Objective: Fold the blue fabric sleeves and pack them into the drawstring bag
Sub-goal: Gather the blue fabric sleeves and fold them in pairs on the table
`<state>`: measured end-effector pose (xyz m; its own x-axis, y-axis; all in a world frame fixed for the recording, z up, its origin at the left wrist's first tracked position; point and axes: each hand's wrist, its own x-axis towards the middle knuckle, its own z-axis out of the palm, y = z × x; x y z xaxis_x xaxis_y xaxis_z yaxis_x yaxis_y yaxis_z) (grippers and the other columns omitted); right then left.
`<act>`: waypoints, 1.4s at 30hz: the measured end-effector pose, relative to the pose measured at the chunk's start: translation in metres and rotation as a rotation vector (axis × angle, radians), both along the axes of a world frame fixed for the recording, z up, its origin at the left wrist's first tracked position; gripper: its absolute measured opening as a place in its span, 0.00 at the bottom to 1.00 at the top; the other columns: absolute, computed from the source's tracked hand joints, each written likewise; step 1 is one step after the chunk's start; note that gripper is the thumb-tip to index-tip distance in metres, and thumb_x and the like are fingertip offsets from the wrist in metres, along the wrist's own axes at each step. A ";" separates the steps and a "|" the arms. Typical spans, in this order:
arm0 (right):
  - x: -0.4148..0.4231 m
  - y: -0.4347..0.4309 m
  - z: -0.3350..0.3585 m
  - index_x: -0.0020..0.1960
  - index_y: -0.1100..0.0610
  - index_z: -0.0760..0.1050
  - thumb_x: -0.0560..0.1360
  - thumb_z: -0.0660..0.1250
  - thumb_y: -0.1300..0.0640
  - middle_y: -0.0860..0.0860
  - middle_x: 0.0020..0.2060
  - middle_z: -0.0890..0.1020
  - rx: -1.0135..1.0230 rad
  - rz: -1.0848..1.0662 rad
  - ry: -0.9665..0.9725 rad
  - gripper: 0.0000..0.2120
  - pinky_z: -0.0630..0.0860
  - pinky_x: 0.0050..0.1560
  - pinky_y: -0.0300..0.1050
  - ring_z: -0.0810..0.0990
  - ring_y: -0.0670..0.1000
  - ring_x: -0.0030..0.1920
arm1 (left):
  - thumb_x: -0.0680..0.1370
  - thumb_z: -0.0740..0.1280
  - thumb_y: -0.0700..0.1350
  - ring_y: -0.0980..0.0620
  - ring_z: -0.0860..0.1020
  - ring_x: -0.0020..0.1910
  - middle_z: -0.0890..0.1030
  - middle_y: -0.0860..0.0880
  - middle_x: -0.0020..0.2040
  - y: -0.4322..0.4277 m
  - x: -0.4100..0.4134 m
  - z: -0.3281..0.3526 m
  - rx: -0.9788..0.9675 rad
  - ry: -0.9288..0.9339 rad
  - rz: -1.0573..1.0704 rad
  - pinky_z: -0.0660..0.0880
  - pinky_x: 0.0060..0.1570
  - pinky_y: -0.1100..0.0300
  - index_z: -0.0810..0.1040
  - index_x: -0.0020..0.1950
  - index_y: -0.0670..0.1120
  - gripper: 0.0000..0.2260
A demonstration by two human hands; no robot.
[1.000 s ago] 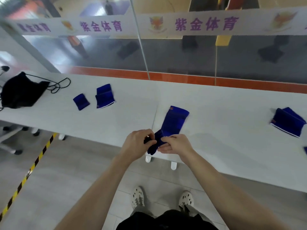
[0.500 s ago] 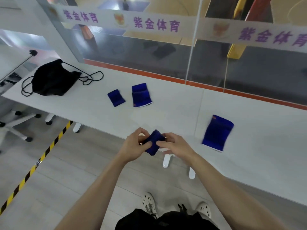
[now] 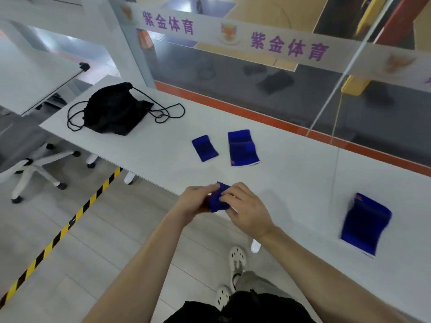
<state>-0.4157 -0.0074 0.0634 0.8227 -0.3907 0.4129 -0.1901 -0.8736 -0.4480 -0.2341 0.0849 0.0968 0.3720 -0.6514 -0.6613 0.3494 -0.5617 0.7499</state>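
Note:
A small folded blue sleeve [image 3: 218, 199] sits pinched between my left hand [image 3: 196, 199] and my right hand [image 3: 247, 207], just over the near edge of the white table [image 3: 291, 183]. Two other blue sleeves lie folded in the middle of the table: a small one [image 3: 204, 148] and a larger one [image 3: 243, 147] beside it. A further blue sleeve [image 3: 365, 223] lies flat to the right. The black drawstring bag [image 3: 116, 109] rests at the table's far left end, its cords looped around it.
A glass wall with an orange base strip [image 3: 256, 115] runs along the table's far side. A white office chair [image 3: 30, 164] stands left of the table. Yellow-black tape [image 3: 70, 220] crosses the floor. My white shoes [image 3: 238, 259] are below the table edge.
The view has swung left, bringing the bag closer to centre. The sleeve in my hands went from hanging long off the table to a small folded bundle held in both hands.

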 end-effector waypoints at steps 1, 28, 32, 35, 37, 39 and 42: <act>0.010 -0.006 -0.002 0.57 0.61 0.85 0.76 0.72 0.67 0.53 0.54 0.86 -0.032 0.045 -0.009 0.11 0.82 0.60 0.50 0.81 0.57 0.55 | 0.83 0.75 0.48 0.43 0.89 0.51 0.90 0.39 0.53 -0.004 0.011 -0.005 0.004 -0.027 0.003 0.87 0.51 0.51 0.85 0.66 0.37 0.18; 0.228 -0.161 -0.101 0.89 0.52 0.58 0.90 0.58 0.53 0.51 0.90 0.47 0.209 -0.128 0.796 0.28 0.46 0.87 0.48 0.44 0.51 0.89 | 0.84 0.73 0.41 0.52 0.84 0.50 0.83 0.54 0.55 -0.137 0.286 -0.135 0.074 -0.714 -0.434 0.83 0.48 0.52 0.75 0.56 0.56 0.11; 0.219 -0.142 -0.121 0.90 0.52 0.55 0.90 0.56 0.52 0.51 0.90 0.50 0.302 -0.218 0.903 0.29 0.49 0.87 0.50 0.47 0.52 0.89 | 0.86 0.69 0.44 0.52 0.81 0.46 0.73 0.57 0.63 -0.148 0.298 -0.154 0.053 -0.929 -0.679 0.78 0.48 0.55 0.77 0.60 0.53 0.05; 0.213 -0.121 -0.116 0.86 0.54 0.64 0.88 0.59 0.49 0.56 0.86 0.64 0.314 -0.372 0.907 0.28 0.68 0.82 0.57 0.64 0.58 0.85 | 0.86 0.69 0.44 0.53 0.80 0.44 0.77 0.58 0.60 -0.148 0.301 -0.156 -0.013 -0.999 -0.691 0.81 0.47 0.53 0.78 0.54 0.51 0.03; 0.218 -0.118 -0.112 0.79 0.53 0.73 0.87 0.61 0.47 0.55 0.76 0.74 0.327 -0.456 0.918 0.23 0.75 0.73 0.57 0.74 0.58 0.74 | 0.85 0.70 0.44 0.52 0.80 0.45 0.80 0.57 0.59 -0.147 0.307 -0.159 -0.057 -1.050 -0.727 0.83 0.47 0.49 0.79 0.53 0.50 0.02; 0.224 -0.119 -0.110 0.71 0.53 0.78 0.85 0.63 0.47 0.55 0.72 0.76 0.325 -0.523 0.922 0.18 0.75 0.71 0.56 0.75 0.58 0.73 | 0.84 0.71 0.45 0.50 0.81 0.48 0.81 0.56 0.60 -0.145 0.313 -0.158 -0.080 -1.050 -0.789 0.83 0.49 0.47 0.80 0.55 0.48 0.02; 0.235 -0.117 -0.115 0.78 0.56 0.74 0.85 0.67 0.53 0.56 0.84 0.66 0.416 -0.578 0.883 0.22 0.66 0.83 0.56 0.61 0.60 0.86 | 0.85 0.71 0.43 0.47 0.83 0.58 0.78 0.55 0.75 -0.142 0.321 -0.157 -0.067 -0.992 -0.912 0.82 0.57 0.48 0.82 0.67 0.48 0.10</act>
